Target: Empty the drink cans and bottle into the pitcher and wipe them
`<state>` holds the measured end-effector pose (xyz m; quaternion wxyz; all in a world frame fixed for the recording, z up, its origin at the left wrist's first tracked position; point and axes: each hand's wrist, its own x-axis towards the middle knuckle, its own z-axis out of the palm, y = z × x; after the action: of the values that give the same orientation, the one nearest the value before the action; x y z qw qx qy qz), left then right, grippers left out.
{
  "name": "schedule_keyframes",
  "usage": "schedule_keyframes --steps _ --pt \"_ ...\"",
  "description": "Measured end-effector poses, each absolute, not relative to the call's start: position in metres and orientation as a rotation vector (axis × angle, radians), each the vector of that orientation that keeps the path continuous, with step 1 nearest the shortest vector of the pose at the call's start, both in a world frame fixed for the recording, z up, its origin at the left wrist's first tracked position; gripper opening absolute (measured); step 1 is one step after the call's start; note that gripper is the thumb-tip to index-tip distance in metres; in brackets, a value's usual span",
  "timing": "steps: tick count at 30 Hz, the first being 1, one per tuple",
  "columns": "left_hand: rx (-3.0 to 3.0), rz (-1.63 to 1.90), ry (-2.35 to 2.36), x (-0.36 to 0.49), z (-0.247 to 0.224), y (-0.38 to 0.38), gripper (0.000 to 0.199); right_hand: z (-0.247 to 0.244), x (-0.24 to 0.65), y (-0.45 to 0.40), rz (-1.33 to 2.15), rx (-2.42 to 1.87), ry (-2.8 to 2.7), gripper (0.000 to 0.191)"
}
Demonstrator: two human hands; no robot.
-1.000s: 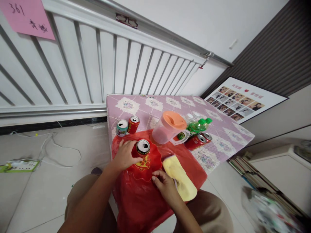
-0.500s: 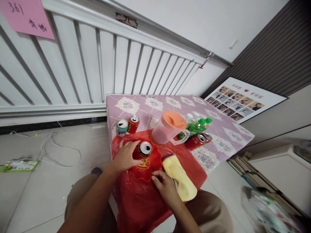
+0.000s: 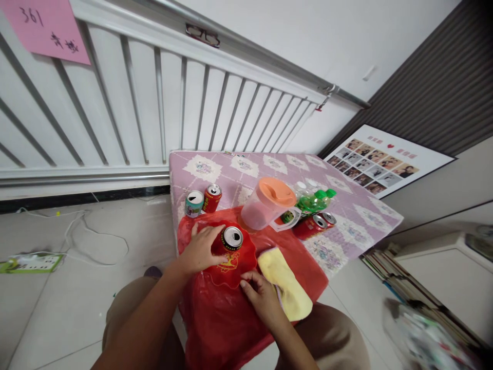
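Note:
A dark-topped red can (image 3: 232, 239) stands upright in a scalloped red dish (image 3: 241, 270) with a yellow print. The fingers and thumb of my left hand (image 3: 202, 248) curve round the can's left side. At the dish's near right rim, my right hand (image 3: 260, 294) pinches the edge between thumb and fingers. The dish rests on a red plastic sheet (image 3: 215, 324) over the table. Just right of my right hand lies a folded yellow cloth (image 3: 287, 285).
Behind the dish are a teal can (image 3: 194, 203), a red can (image 3: 212, 199) and a pitcher (image 3: 265, 203) with an orange lid. Green-capped bottles (image 3: 316, 200) and lying red cans (image 3: 310, 226) are to the right. A white radiator (image 3: 169, 103) lines the wall behind the patterned table (image 3: 358, 216).
The can and the fingers of my left hand have shifted very slightly to the right. My right hand stays at the dish's rim.

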<state>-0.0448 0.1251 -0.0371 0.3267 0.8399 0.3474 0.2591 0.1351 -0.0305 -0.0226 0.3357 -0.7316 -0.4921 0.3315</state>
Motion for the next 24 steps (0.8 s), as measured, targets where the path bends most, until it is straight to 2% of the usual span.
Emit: schedule_keyframes --steps 8,24 --pt "2.214 0.696 0.987 -0.0416 -0.0381 0.1244 0.074 -0.0242 0.1362 -0.0305 0.865 -1.902 -1.304 0.025" --pt "2.210 0.661 1.018 -0.0421 -0.0362 0.1260 0.086 -0.0235 0.1363 -0.0301 0.880 -1.882 -1.283 0.025"
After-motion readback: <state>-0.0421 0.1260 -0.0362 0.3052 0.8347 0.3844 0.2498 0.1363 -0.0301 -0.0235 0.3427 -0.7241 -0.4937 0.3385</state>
